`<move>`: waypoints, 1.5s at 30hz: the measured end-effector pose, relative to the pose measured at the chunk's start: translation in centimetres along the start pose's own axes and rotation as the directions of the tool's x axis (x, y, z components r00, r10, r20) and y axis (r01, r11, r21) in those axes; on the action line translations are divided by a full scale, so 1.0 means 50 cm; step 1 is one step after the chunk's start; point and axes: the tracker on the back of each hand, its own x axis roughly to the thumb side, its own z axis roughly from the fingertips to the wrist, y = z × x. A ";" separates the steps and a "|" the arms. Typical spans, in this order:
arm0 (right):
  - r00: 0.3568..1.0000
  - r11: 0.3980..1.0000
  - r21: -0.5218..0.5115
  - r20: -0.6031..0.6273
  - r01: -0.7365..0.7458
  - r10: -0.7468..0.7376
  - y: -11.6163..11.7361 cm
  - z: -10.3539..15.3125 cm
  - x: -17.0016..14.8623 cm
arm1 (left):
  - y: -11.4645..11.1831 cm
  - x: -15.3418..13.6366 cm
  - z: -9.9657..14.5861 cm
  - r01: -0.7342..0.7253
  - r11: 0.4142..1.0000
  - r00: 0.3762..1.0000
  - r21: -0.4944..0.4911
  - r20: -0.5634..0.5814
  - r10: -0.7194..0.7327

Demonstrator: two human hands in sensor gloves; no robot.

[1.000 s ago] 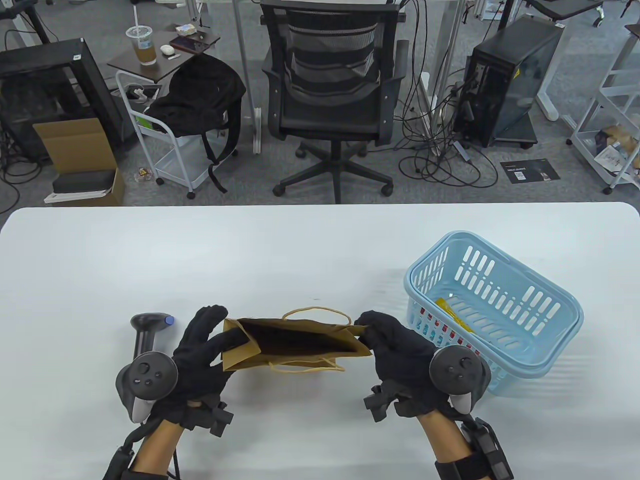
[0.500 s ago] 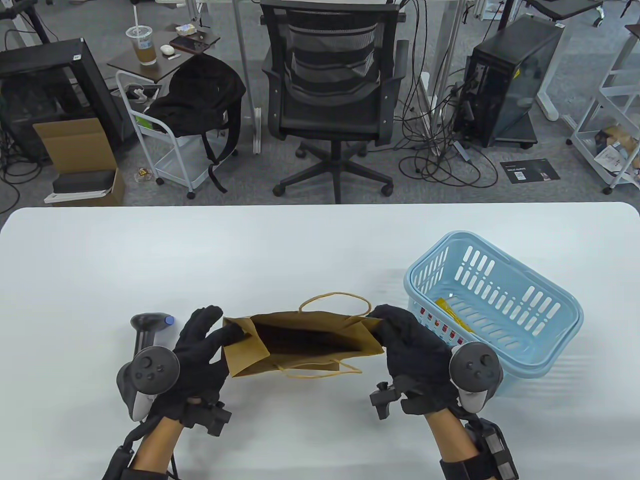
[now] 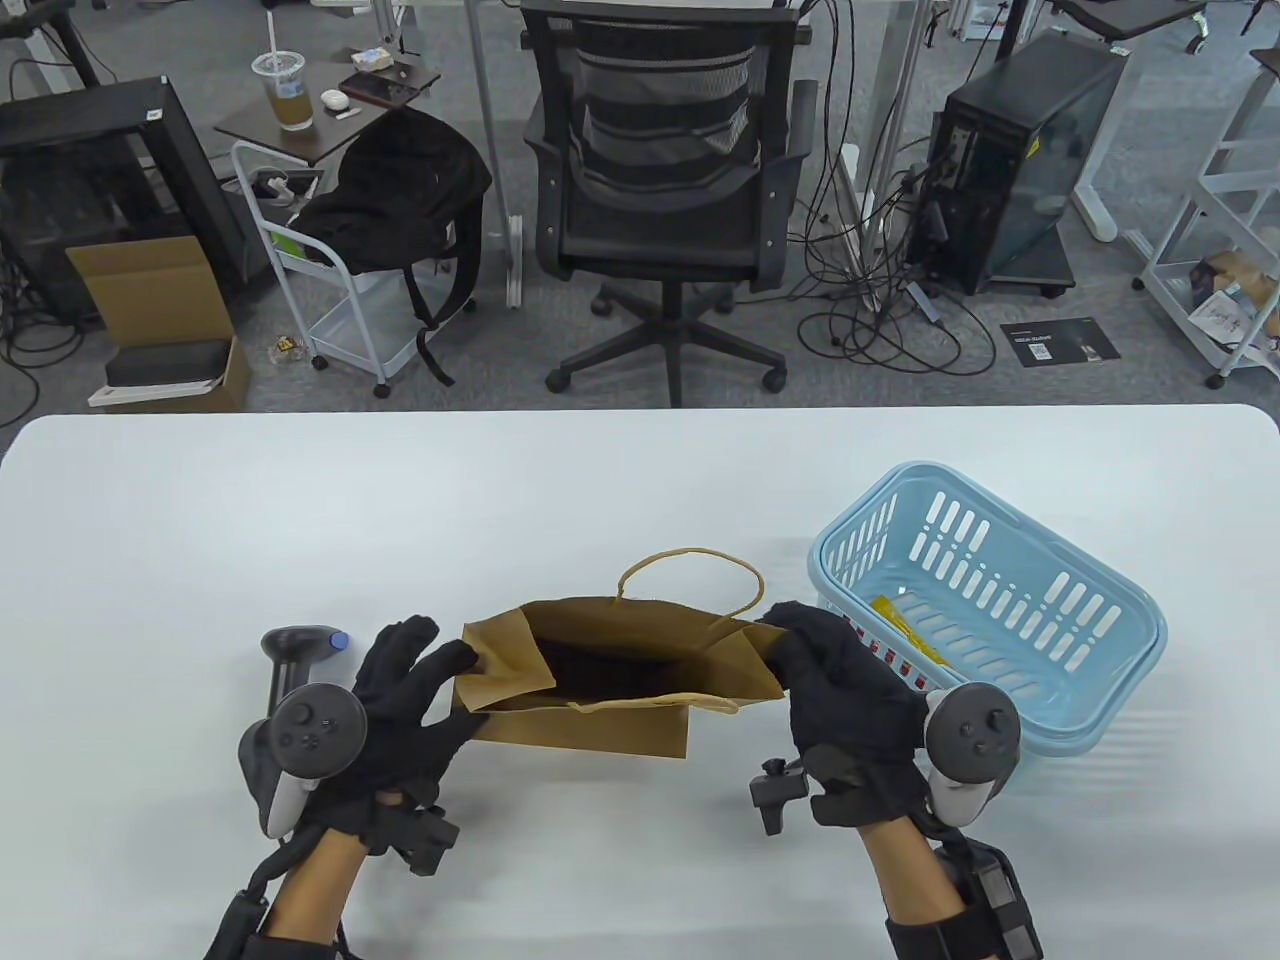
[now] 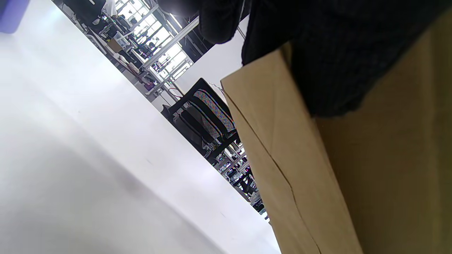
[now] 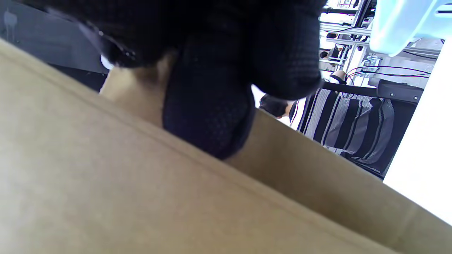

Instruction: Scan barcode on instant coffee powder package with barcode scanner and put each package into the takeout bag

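Note:
A brown paper takeout bag (image 3: 590, 725) stands near the table's front middle, its mouth open upward. My left hand (image 3: 420, 690) pinches its left side panel (image 4: 282, 148). Over at the bag's right rim, my right hand (image 3: 830, 670) pinches the paper edge (image 5: 212, 197). The black barcode scanner (image 3: 290, 655) with a blue tip lies on the table just left of my left hand. A yellow coffee package (image 3: 905, 625) lies inside the light blue basket (image 3: 1090, 690) at the right.
The basket stands close behind my right hand. The white table (image 3: 400, 500) stretches far and left of the bag. A black office chair (image 3: 660, 190) stands beyond the far edge.
Both hands have pulled the bag's sides apart and raised it from lying flat to standing. Its mouth has opened wider and the far handle has risen.

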 end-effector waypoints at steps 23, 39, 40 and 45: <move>0.991 0.987 -0.156 -0.133 -0.037 0.016 -0.060 -0.011 -0.001 | 0.107 -0.032 0.000 -0.679 0.733 0.730 0.047 0.154 0.666; 0.921 0.921 -0.007 0.004 -0.389 0.389 0.087 0.054 0.043 | 0.095 -0.017 0.017 -0.600 0.762 0.800 0.243 0.180 0.572; 0.915 0.914 0.046 -0.006 -0.403 0.403 0.097 0.053 0.039 | 0.094 -0.016 0.017 -0.605 0.759 0.796 0.241 0.182 0.577; 0.910 0.893 0.247 -0.082 -0.376 0.406 0.142 0.067 0.002 | 0.082 -0.007 0.019 -0.599 0.764 0.801 0.241 0.191 0.568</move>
